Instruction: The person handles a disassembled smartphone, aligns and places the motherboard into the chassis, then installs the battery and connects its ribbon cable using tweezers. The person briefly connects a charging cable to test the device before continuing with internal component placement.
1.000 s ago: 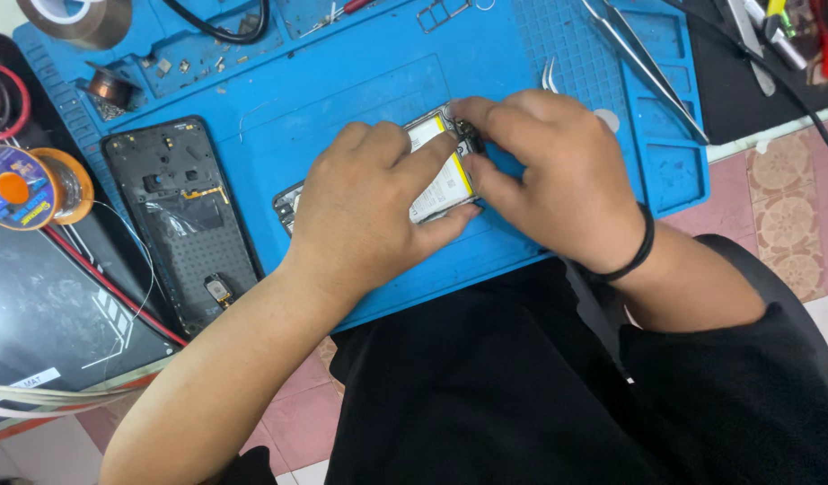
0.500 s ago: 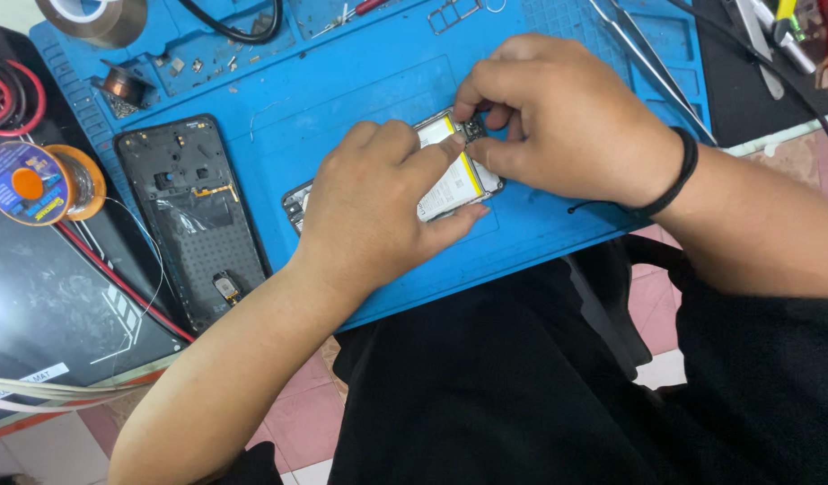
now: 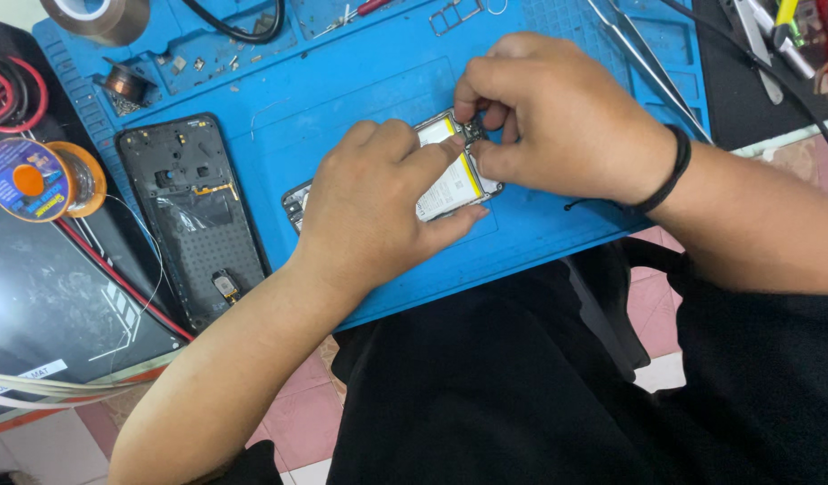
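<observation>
An opened phone (image 3: pixel 450 180) with a white, yellow-edged battery lies on the blue repair mat (image 3: pixel 360 81). My left hand (image 3: pixel 378 198) lies flat over it and presses it down, thumb along its near edge. My right hand (image 3: pixel 558 117), a black band on its wrist, pinches a small dark part at the phone's far corner with thumb and forefinger. Most of the phone is hidden under my hands.
A black phone back cover (image 3: pixel 198 216) lies at the mat's left. Left of it are a solder spool (image 3: pixel 37 180) and red and black wires (image 3: pixel 10 90). A tape roll (image 3: pixel 100 16) sits at the top left; tweezers (image 3: pixel 647 54) and tools lie top right.
My right hand has slid from over the phone's middle up to its far corner and now pinches there. My left hand stays pressed on the phone.
</observation>
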